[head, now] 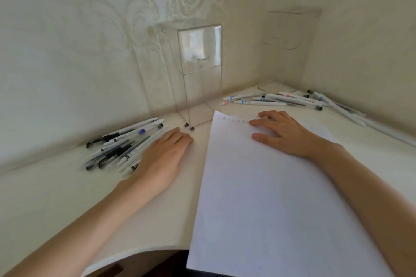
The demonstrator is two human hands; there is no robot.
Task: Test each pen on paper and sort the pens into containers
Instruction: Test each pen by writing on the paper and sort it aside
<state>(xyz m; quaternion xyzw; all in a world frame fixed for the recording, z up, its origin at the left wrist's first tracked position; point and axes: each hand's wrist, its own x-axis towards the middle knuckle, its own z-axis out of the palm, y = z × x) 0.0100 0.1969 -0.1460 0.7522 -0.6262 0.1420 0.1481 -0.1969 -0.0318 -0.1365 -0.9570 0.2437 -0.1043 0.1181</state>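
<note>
**Both hands flat, no pen in play**

Left hand [165,153] lies palm-down on the desk [67,186], fingers straight and holding nothing, touching the left pen pile [121,144]. Right hand [283,134] presses the paper sheet [270,198] near its top, fingers spread and holding nothing. More pens [288,100] lie beyond, beside the tall clear container [200,74].

A pale desk [45,186] meets cream wallpaper [67,29] (embossed with a floral scroll pattern) in a corner

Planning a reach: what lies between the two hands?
Head view: only bare table and the edge of the paper separate the left hand and right hand.
</note>
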